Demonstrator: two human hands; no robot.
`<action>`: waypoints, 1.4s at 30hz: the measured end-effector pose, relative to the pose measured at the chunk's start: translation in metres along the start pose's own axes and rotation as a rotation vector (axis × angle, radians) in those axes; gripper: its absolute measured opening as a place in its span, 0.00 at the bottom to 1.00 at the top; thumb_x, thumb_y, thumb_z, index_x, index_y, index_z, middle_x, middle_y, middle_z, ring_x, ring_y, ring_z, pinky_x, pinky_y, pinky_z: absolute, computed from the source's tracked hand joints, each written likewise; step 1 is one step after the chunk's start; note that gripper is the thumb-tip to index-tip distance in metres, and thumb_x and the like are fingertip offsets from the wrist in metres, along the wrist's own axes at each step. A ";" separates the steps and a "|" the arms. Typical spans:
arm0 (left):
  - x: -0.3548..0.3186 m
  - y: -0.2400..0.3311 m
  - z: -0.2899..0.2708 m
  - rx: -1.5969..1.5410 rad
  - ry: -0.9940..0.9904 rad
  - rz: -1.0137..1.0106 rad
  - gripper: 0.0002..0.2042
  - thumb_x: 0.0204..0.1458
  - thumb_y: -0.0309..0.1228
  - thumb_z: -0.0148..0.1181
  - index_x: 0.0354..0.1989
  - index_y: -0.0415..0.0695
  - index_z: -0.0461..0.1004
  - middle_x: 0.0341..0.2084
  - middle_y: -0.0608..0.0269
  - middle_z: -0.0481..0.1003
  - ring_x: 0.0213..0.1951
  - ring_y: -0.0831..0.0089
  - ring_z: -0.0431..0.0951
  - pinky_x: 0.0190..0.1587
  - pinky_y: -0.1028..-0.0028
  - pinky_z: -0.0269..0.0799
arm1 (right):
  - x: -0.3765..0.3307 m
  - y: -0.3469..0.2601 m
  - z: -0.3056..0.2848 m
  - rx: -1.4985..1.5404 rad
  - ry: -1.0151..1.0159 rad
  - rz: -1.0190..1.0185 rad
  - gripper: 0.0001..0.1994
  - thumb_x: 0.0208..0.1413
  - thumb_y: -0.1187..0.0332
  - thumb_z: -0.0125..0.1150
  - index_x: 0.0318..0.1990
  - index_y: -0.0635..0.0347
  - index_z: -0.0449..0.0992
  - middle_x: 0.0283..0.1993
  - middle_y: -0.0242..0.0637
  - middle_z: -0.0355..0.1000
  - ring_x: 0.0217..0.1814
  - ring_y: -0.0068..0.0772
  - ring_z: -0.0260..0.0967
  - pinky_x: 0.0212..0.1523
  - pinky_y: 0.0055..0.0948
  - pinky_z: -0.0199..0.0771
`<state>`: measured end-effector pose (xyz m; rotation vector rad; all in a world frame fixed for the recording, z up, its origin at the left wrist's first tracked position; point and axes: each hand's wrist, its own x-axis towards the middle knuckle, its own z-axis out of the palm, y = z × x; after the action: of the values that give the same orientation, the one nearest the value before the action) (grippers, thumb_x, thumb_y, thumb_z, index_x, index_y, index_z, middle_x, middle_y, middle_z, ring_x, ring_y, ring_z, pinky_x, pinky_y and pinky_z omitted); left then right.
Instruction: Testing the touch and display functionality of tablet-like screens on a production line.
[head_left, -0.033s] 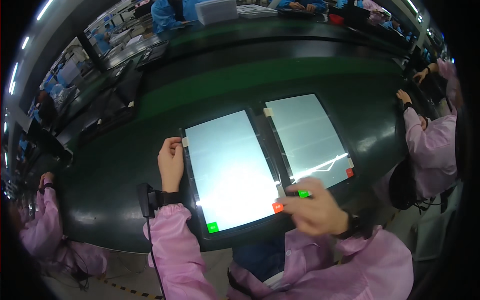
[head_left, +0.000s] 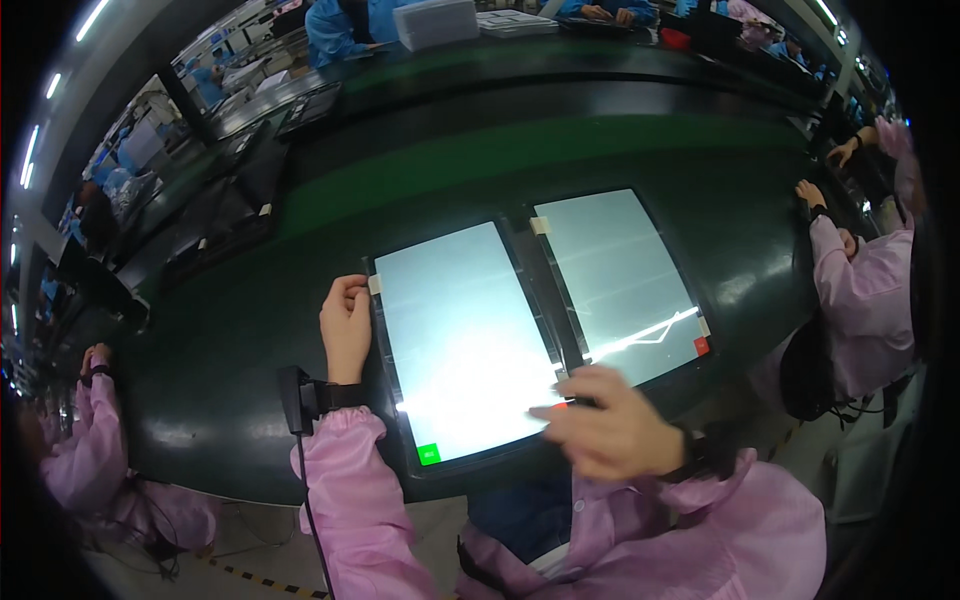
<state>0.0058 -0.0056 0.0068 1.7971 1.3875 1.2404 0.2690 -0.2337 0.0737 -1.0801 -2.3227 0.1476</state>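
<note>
Two lit panels: the left panel (head_left: pixel 460 330) and right panel (head_left: pixel 620 265) lie flat, side by side with a narrow dark gap, on the counter (head_left: pixel 230 350); presumably laid so both faces show and sit within reach.
Left hand (head_left: pixel 346 318): at the left panel's upper left edge, beside a pale tab (head_left: pixel 376 285), fingers curled; likely kept to the border to steady it without covering the bright face. Whether it grips the edge cannot be told.
Right hand (head_left: pixel 615 428): over the left panel's lower right corner, blurred, fingers extended, nothing seen in them; partly hides a red square (head_left: pixel 560 406). Contact with the glass cannot be told.
Spacing of hands: apart, at opposite sides of the left panel.
Green square (head_left: pixel 428 454): left panel's lower left corner, uncovered.
Right panel status: unheld; bright streaks across its lower part, probably lamp reflections.
</note>
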 end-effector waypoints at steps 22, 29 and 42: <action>-0.040 0.059 -0.016 0.372 0.041 0.505 0.16 0.41 0.13 0.43 0.38 0.39 0.71 0.31 0.59 0.74 0.39 0.60 0.71 0.44 0.66 0.64 | 0.012 0.122 -0.045 -0.149 0.266 0.461 0.11 0.50 0.72 0.50 0.42 0.63 0.71 0.43 0.40 0.70 0.58 0.47 0.57 0.57 0.41 0.58; -0.042 0.064 -0.013 0.442 0.028 0.567 0.15 0.38 0.14 0.47 0.34 0.41 0.73 0.30 0.62 0.76 0.37 0.61 0.72 0.44 0.66 0.65 | 0.010 0.122 -0.045 -0.135 0.265 0.477 0.11 0.51 0.72 0.49 0.42 0.63 0.71 0.42 0.42 0.70 0.59 0.48 0.56 0.57 0.43 0.58; -0.039 0.064 -0.017 0.413 0.045 0.556 0.16 0.41 0.16 0.48 0.41 0.40 0.69 0.32 0.64 0.77 0.39 0.61 0.72 0.46 0.66 0.63 | 0.008 0.126 -0.060 -0.089 0.348 0.437 0.10 0.49 0.72 0.50 0.39 0.62 0.71 0.43 0.43 0.67 0.53 0.44 0.61 0.55 0.39 0.60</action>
<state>0.0169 -0.0642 0.0550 2.5816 1.2775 1.3276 0.3813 -0.1511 0.0861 -1.5143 -1.7779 0.0174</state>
